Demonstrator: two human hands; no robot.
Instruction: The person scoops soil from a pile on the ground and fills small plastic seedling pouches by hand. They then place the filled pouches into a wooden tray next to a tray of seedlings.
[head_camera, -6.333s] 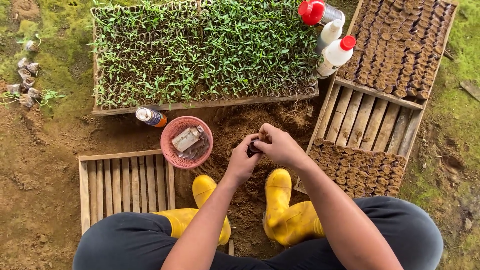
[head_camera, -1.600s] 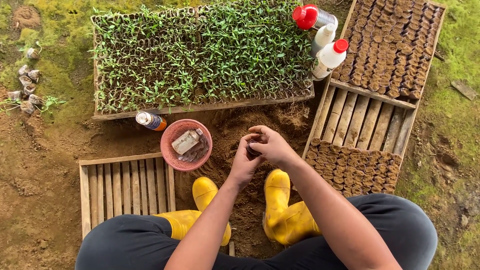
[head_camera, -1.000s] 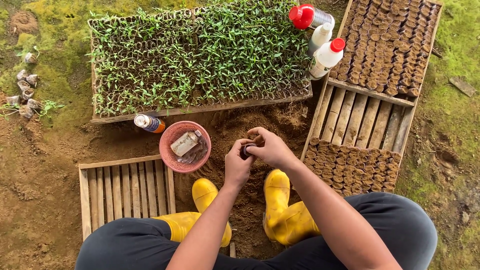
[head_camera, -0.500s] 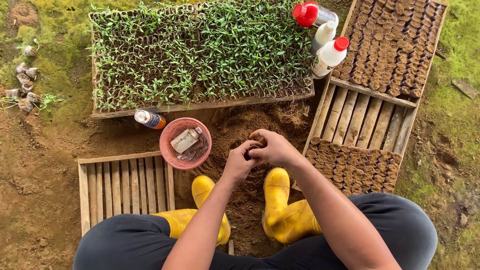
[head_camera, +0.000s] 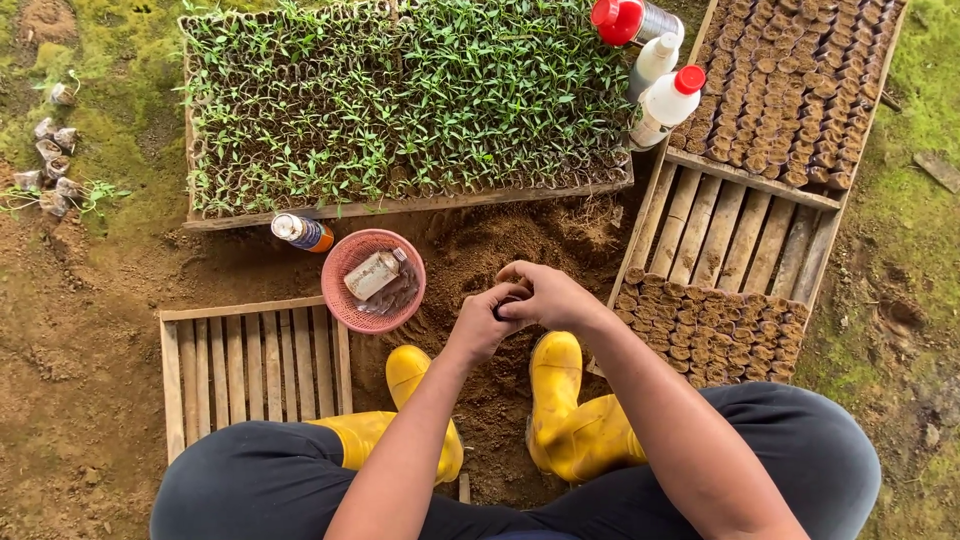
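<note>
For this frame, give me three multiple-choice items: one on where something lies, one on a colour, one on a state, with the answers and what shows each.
1. Where does the pink basket lie?
A. on the bare slatted tray
B. on the soil between the seedling tray and the bare slatted tray
C. inside the right-hand rack

2. What colour are the boots?
A. yellow
B. black
C. green

3. How do the hands stand?
A. apart, both flat on the soil
B. one in the basket
C. together, closed round a small dark thing

Answers: 1 B, it sits on soil below the seedling tray and above the bare slatted tray. 2 A, both are bright yellow. 3 C, the left hand and right hand meet over the small dark thing.
</note>
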